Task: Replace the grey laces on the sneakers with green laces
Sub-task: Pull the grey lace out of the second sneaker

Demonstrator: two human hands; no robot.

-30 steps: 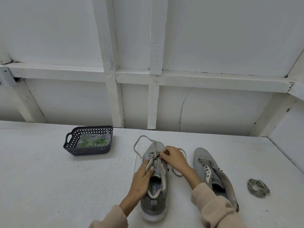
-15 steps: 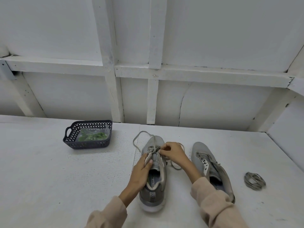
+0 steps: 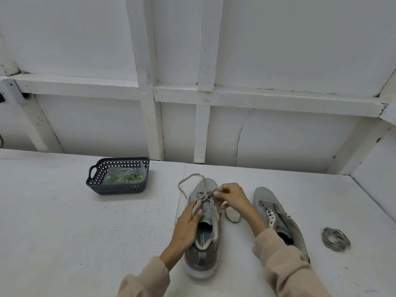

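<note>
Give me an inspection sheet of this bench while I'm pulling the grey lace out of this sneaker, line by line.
Surface: white table, rough-textured, with a seam running beside the shoes.
Job's things: laced sneaker with its grey lace loosened and looping onto the table on both sides; unlaced sneaker beside it, eyelets bare; coiled grey lace lying apart at the right; dark basket holding green laces in a clear bag.
Clutter: nothing seen.
Grippers: left hand grips the laced sneaker's eyelet edge; right hand pinches the grey lace near the toe-end eyelets.
Cables: nothing seen.
Surroundings: white panelled wall with wooden framing behind the table.
</note>
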